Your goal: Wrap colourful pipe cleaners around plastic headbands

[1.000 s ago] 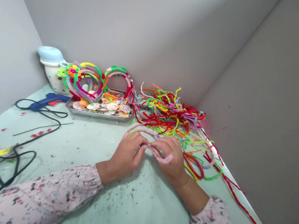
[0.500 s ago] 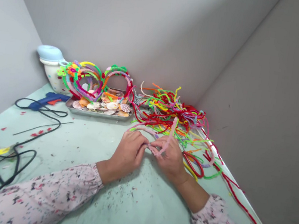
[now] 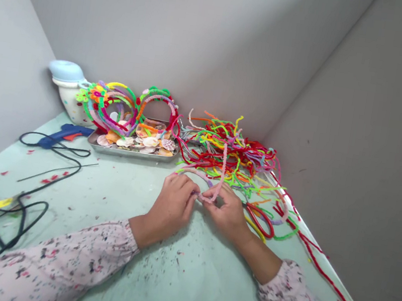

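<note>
My left hand (image 3: 174, 201) is closed on a headband (image 3: 197, 173) wrapped in pink and lilac fuzz; its arc shows beyond my fingers, the rest is hidden. Close beside it, my right hand (image 3: 227, 210) pinches a pale pink pipe cleaner (image 3: 224, 162), whose free end stands up bent above the fingers. Between the fingertips of both hands the pipe cleaner meets the headband. Behind my right hand lies a heap of colourful pipe cleaners (image 3: 220, 148). Red-handled scissors (image 3: 264, 221) rest right of that hand, partly covered.
Finished-looking fuzzy headbands (image 3: 119, 87) stand on a metal tray (image 3: 132, 154) of seashells (image 3: 149, 141). At left are a blue glue gun (image 3: 59, 135), its looping black cord (image 3: 24, 219) and a white bottle (image 3: 71, 99) with a blue lid. Red pipe cleaners (image 3: 326, 274) trail along the right edge.
The upright end of the pink pipe cleaner has swung left and away from me. My right hand has turned slightly; my left hand stays in nearly the same place.
</note>
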Action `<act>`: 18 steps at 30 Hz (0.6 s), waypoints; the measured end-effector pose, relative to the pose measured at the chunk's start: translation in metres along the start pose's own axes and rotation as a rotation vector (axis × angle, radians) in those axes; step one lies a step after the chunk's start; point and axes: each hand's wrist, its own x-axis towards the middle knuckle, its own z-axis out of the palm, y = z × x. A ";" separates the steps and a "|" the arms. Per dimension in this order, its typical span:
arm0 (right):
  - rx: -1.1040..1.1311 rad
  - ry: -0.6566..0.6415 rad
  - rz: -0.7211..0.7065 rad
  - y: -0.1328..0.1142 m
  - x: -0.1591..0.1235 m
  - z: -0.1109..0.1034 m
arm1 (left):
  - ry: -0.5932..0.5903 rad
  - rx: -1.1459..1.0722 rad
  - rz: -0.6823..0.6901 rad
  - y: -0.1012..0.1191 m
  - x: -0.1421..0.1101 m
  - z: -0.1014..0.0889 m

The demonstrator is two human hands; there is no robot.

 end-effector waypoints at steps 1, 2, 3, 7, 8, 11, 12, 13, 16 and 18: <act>0.008 -0.005 0.016 0.000 0.000 0.000 | 0.006 0.000 -0.013 0.000 0.000 -0.001; 0.013 -0.011 0.028 0.001 0.001 0.000 | 0.009 0.002 -0.024 0.000 0.000 -0.001; 0.017 -0.017 0.036 0.002 0.001 0.000 | 0.007 0.003 -0.033 0.000 0.001 -0.002; 0.011 -0.036 0.025 0.006 0.001 0.000 | -0.006 0.001 -0.046 0.000 0.001 -0.002; 0.008 -0.041 0.018 0.006 0.001 0.000 | -0.006 -0.001 -0.047 0.000 0.001 -0.002; -0.001 -0.050 0.004 0.007 0.001 0.000 | -0.004 -0.005 -0.051 -0.001 0.001 -0.002; -0.003 -0.049 0.000 0.007 0.002 0.000 | -0.005 -0.005 -0.053 -0.001 0.001 -0.002; -0.005 -0.048 -0.003 0.007 0.002 0.000 | -0.007 -0.004 -0.053 -0.001 0.001 -0.002; -0.004 -0.050 0.003 0.006 0.003 0.000 | -0.019 -0.001 -0.048 -0.001 0.001 -0.002; -0.004 -0.057 0.019 0.005 0.003 0.000 | -0.026 0.002 -0.038 -0.001 0.001 -0.002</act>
